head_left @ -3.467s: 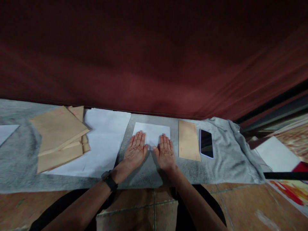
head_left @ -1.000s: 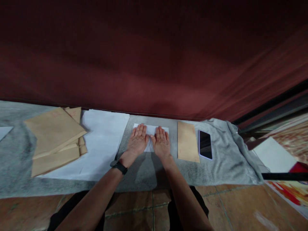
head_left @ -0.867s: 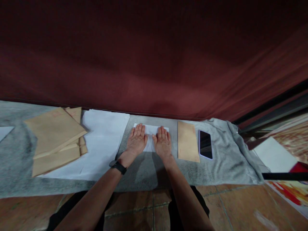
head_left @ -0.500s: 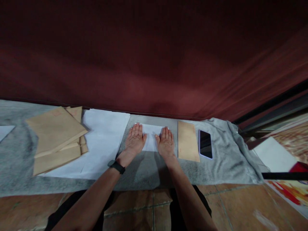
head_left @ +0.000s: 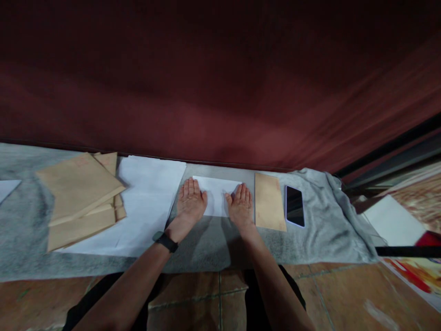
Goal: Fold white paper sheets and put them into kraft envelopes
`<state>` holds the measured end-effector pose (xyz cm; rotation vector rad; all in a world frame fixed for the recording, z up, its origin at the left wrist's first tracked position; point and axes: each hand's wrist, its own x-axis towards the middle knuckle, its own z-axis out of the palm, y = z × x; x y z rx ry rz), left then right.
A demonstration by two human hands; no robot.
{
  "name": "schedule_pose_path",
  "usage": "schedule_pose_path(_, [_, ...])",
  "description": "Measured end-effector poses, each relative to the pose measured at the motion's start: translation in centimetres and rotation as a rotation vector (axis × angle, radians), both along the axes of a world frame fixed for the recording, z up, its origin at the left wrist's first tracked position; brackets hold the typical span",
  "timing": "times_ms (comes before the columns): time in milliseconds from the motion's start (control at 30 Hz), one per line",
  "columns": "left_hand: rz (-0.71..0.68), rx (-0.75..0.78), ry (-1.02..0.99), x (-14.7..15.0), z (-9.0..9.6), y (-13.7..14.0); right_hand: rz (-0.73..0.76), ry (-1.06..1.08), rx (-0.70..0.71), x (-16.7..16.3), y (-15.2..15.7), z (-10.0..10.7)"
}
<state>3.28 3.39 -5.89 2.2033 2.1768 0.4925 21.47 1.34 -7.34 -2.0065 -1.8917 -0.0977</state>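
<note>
1. Sheet of white paper, landmark of this list: single rectangle, lying flat on grey cloth, long side running left to right, between the two hands.
2. Left hand: palm down over the left edge of the sheet; fingers straight and side by side, thumb spread towards the sheet's middle; nothing gripped. Black wristwatch on the wrist.
3. Right hand: palm down over the right edge of the sheet; fingers extended, close together, thumb out towards the middle; nothing gripped. How firmly either hand presses cannot be told.
4. Kraft envelope, one: flat, just right of the sheet, beside the right hand; small faint reddish print; contents, if any, cannot be told.
5. Smartphone, one: dark screen up, lilac edge; right of the sheet, beyond the single envelope.
6. Stack of larger white paper: left of the sheet, near the left hand, edges slightly uneven.
7. Pile of kraft envelopes, several: well left of the sheet, overlapping at angles, partly upon the stack; insides hidden from view.
8. Dark red upright surface: behind the sheet, along the cloth's far edge.
</note>
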Motion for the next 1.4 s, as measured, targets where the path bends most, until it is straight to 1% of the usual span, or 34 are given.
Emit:
schedule_pose_path(67, [0.007,0.037,0.009,0.0,0.4,-0.1,-0.023,0.027,0.003,0.0,0.0,0.3])
schedule_pose_path(133, [-0.021,0.072,0.020,0.1,0.9,-0.3,-0.021,0.058,0.019,-0.1,0.1,0.7])
schedule_pose_path(233, [-0.171,0.072,0.018,0.5,1.5,-0.4,0.058,0.106,0.003,-0.6,0.3,1.4])
schedule_pose_path(333, [-0.345,0.013,0.009,1.2,1.7,-0.3,0.174,0.161,-0.071,-1.5,0.7,2.0])
schedule_pose_path(433, [-0.432,-0.052,0.026,1.9,1.5,0.2,0.243,0.206,-0.121,-2.4,1.0,2.3])
schedule_pose_path(533, [-0.429,-0.090,0.049,2.3,1.3,0.6,0.254,0.213,-0.151,-3.0,1.4,2.4])
schedule_pose_path(700, [-0.422,-0.094,0.092,2.3,1.2,0.8,0.246,0.158,-0.176,-3.4,1.7,2.4])
schedule_pose_path(1000, [-0.337,-0.076,0.124,1.7,1.1,1.2,0.180,0.074,-0.203,-4.0,2.0,2.2])
schedule_pose_path(1200, [-0.279,-0.065,0.120,1.4,1.0,1.3,0.126,0.047,-0.151,-3.8,2.0,1.7])
schedule_pose_path(1400, [-0.205,-0.041,0.098,1.3,0.6,1.3,0.080,0.002,-0.055,-3.3,1.8,0.9])
